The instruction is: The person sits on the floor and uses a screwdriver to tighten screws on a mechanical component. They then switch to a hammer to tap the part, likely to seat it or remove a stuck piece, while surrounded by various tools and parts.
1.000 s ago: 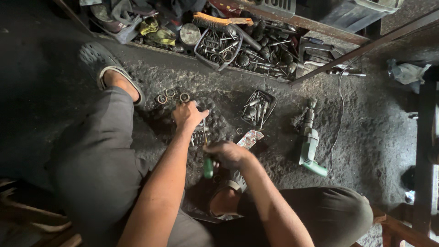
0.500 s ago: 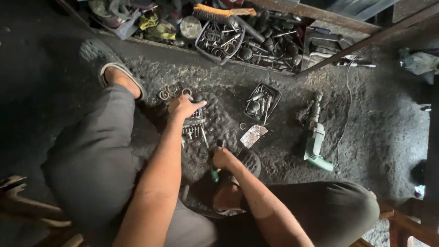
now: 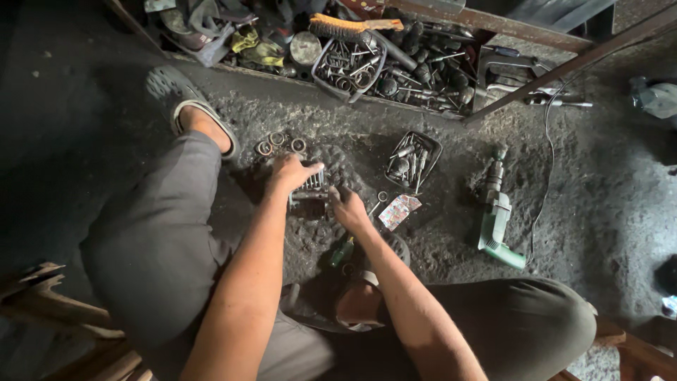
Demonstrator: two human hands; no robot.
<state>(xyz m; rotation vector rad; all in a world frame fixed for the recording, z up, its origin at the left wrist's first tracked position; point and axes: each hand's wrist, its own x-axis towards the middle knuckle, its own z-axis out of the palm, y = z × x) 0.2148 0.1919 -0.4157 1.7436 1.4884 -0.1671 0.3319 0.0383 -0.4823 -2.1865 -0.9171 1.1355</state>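
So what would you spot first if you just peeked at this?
Probably the two bare arms reaching down the middle, the left hand and right hand both on a small cluster of metal parts on the gritty dark floor. Next, the green power drill lying to the right, and the small black tray of bits just above the hands. Along the top runs a jumble of tools with an orange wire brush.
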